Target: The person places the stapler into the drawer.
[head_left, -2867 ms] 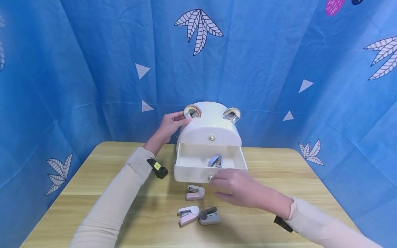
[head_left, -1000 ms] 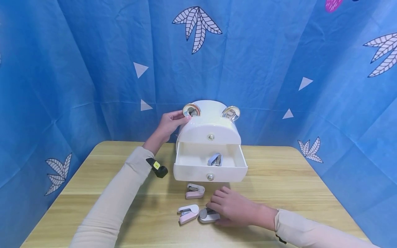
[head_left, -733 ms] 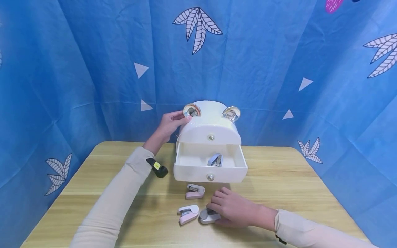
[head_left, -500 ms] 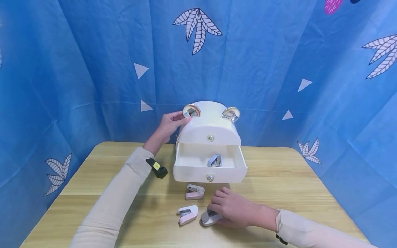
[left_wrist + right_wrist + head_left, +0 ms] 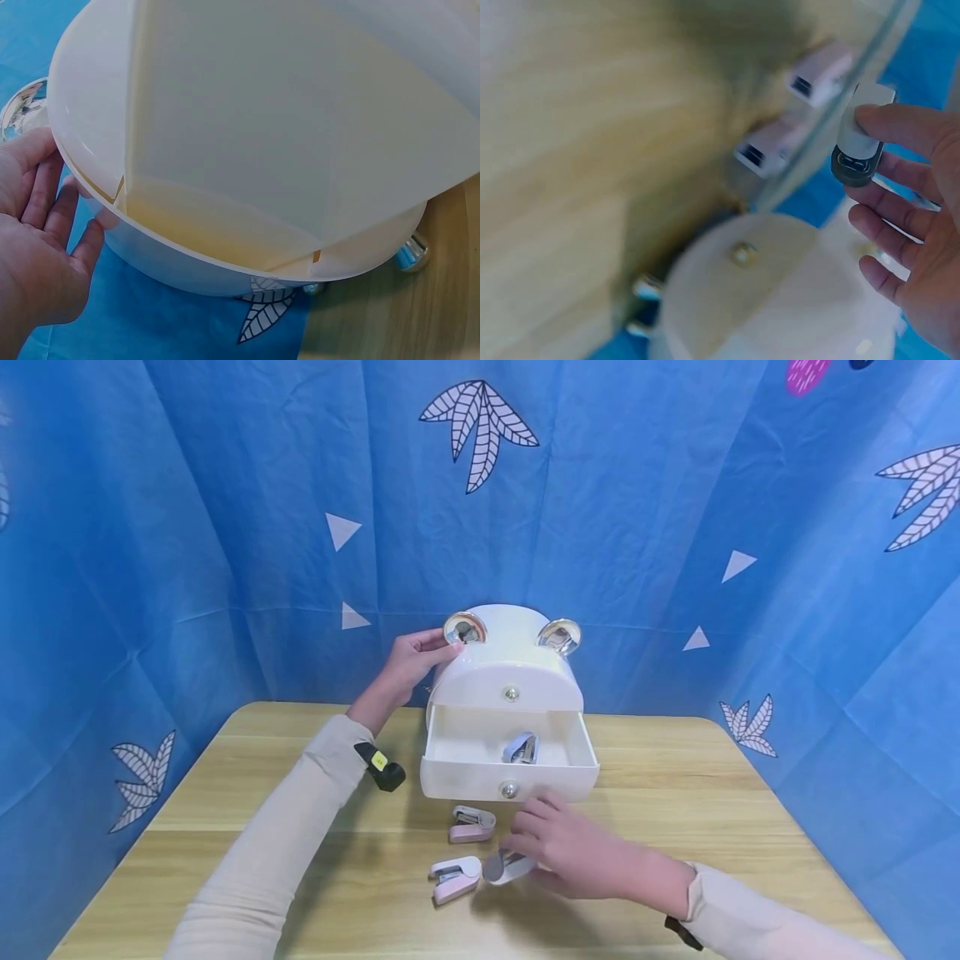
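My right hand (image 5: 581, 853) pinches a small grey-and-white stapler (image 5: 496, 867) between thumb and fingers, held just above the table in front of the cabinet. In the right wrist view the stapler (image 5: 862, 131) stands between thumb and index finger. My left hand (image 5: 411, 662) touches the left side of a white rounded desktop drawer cabinet (image 5: 504, 652) near its shiny left ear. The left wrist view shows loosely bent fingers (image 5: 52, 195) against the cabinet's side. The cabinet's lower drawer (image 5: 461, 782) is pulled out, with a lilac stapler (image 5: 520, 748) lying inside.
Two pink-and-white staplers lie on the wooden table (image 5: 225, 843): one (image 5: 471, 833) just before the drawer, the other (image 5: 456, 887) nearer me. The upper drawer, with its round knob (image 5: 512, 693), is closed. A blue curtain (image 5: 300, 468) stands behind and at both sides.
My right hand came from the drawer knob down to the grey stapler, gripped it and has now lifted it slightly towards the drawer. My left hand stays at the cabinet.
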A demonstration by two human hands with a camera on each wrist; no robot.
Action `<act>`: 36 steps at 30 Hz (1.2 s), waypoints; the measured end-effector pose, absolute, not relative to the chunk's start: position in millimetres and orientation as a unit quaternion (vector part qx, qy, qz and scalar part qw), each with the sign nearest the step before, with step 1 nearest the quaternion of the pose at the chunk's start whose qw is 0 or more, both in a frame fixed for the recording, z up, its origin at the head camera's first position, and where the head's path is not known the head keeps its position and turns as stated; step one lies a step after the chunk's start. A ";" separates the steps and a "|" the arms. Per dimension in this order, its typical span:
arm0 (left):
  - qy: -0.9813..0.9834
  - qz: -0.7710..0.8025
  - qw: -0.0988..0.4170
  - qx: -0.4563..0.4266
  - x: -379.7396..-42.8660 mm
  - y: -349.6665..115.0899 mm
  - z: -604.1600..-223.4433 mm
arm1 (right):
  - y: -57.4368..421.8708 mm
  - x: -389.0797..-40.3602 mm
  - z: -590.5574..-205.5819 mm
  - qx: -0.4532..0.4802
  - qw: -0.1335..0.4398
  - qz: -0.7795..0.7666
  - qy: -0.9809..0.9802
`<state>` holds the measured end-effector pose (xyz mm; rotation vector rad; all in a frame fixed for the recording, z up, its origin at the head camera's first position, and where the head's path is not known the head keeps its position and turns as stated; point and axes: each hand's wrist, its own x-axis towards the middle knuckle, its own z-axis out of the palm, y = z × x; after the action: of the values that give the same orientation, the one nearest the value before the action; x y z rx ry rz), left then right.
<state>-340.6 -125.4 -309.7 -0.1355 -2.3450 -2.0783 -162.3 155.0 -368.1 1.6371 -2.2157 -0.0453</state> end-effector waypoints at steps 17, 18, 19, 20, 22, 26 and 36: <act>-0.747 -0.664 0.000 -0.040 -343.2 -125.1 -311.9 | 162.5 -185.8 -289.1 0.550 0.299 0.064 -0.777; -0.747 -0.664 -0.001 -0.038 -343.2 -125.3 -312.3 | 162.4 -187.5 -286.0 0.547 0.302 0.063 -0.778; -0.746 -0.665 0.000 -0.038 -342.8 -125.4 -312.4 | 162.4 -189.0 -282.8 0.544 0.301 0.062 -0.781; -0.746 -0.665 0.000 -0.037 -342.2 -125.5 -312.2 | 162.4 -190.8 -279.7 0.539 0.299 0.062 -0.785; -0.745 -0.666 0.001 -0.037 -341.7 -125.7 -312.4 | 161.7 -194.7 -273.7 0.534 0.293 0.063 -0.790; -0.742 -0.669 0.004 -0.040 -341.5 -126.1 -313.0 | 158.9 -204.7 -263.4 0.530 0.284 0.057 -0.797; -0.741 -0.670 0.012 -0.048 -344.2 -124.4 -316.3 | 143.2 -227.3 -248.6 0.539 0.240 -0.022 -0.807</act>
<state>-344.2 -124.4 -316.3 -0.1497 -2.3091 -2.0887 -227.3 143.2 -248.6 1.4754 -2.2096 -0.0602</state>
